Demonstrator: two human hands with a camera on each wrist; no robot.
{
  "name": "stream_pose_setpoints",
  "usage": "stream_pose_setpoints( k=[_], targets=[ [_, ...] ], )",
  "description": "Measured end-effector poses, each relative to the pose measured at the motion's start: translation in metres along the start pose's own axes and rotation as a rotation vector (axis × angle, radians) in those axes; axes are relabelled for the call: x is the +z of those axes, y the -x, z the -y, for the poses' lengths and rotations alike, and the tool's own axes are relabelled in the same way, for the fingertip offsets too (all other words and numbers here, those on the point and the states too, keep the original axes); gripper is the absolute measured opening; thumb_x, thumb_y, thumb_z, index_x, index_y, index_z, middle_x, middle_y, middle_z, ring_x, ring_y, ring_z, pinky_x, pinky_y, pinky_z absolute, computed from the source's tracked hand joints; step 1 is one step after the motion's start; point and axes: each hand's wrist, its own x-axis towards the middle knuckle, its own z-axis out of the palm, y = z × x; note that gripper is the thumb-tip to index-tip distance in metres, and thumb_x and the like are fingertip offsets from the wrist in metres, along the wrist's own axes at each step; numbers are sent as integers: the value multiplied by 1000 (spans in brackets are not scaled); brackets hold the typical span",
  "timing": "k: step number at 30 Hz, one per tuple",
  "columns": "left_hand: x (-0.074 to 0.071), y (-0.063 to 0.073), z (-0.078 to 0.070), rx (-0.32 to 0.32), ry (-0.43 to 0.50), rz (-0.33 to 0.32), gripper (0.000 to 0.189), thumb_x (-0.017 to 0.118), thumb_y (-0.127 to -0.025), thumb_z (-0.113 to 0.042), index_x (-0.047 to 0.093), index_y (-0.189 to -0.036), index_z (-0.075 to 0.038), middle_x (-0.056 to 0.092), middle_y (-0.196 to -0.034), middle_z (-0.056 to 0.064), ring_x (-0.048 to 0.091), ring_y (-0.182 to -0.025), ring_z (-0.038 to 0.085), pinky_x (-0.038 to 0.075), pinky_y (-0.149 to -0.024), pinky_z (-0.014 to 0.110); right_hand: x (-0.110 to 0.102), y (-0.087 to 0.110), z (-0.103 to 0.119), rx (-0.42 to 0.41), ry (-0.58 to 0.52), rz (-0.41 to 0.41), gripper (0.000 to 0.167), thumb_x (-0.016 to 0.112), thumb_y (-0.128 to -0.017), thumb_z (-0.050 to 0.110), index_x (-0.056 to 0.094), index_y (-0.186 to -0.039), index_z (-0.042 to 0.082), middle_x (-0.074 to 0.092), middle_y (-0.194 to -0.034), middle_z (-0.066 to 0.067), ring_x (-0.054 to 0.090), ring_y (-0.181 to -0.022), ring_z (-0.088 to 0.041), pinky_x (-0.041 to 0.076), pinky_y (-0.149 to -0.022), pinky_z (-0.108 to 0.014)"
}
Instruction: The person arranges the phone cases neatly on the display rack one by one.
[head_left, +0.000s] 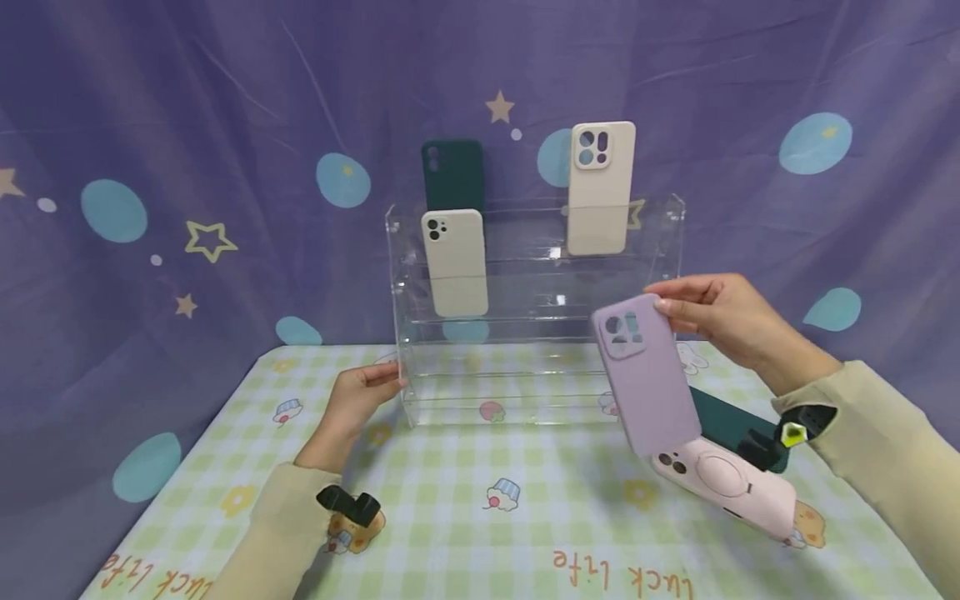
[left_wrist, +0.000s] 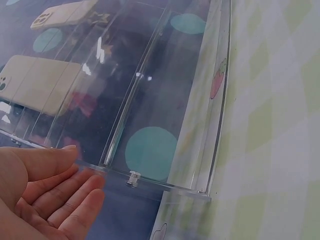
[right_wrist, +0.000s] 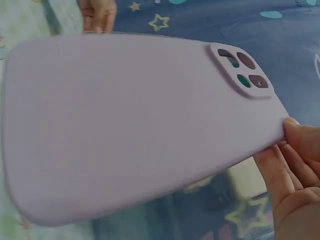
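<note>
A lilac phone case [head_left: 651, 383] hangs tilted in front of the clear acrylic rack [head_left: 525, 412]. My right hand [head_left: 731, 321] pinches it by the upper right corner between thumb and fingers; the right wrist view has the case [right_wrist: 140, 125] filling most of the picture, camera cutouts nearest the hand. At the rack's left side, my left hand [head_left: 362, 396] has its fingertips right at the side panel. In the left wrist view those fingers [left_wrist: 65, 205] are loosely bent beside the panel's edge.
On the rack stand a dark green case [head_left: 454, 175], a white case [head_left: 457, 271] in front of it, and a cream case [head_left: 602, 192] at upper right. A pink case [head_left: 738, 487] and another green case [head_left: 731, 421] lie on the checked tablecloth [head_left: 435, 517].
</note>
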Motion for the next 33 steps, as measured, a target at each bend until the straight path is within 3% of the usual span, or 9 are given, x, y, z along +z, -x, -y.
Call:
stream_pose_setpoints(
  k=[10,17,25,33],
  targets=[
    [1,-1,2,11,8,8,40,66,-87,-6,56,-122,11,62,-117,21,60,-87,-1,49,-76,13,-8,-38,59,-244,-407,-113,15,64,-83,-10,73,-92,-2,73,-85,-8,69,-74,-15,55,-63,-24],
    [1,-1,2,15,13,-11,40,67,-87,-6,56,-121,11,63,-115,21,58,-83,-5,49,-75,12,-14,-63,84,-296,-572,-216,16,64,-79,-17,71,-90,-8,71,-81,-14,68,-69,-20,56,-58,-27],
    [0,-2,4,-1,14,-28,38,67,-86,-4,58,-120,11,65,-113,20,59,-82,-5,49,-75,13,-16,-89,87,-266,-693,-344,15,65,-78,-17,69,-89,-8,70,-80,-15,67,-67,-22,56,-56,-29],
    [-2,-2,7,6,37,-37,40,68,-85,-4,57,-120,12,67,-109,17,60,-80,-5,49,-74,12,-7,-105,78,-336,-761,-423,15,61,-80,-19,68,-86,-8,69,-77,-15,66,-65,-20,55,-53,-27]
  ],
)
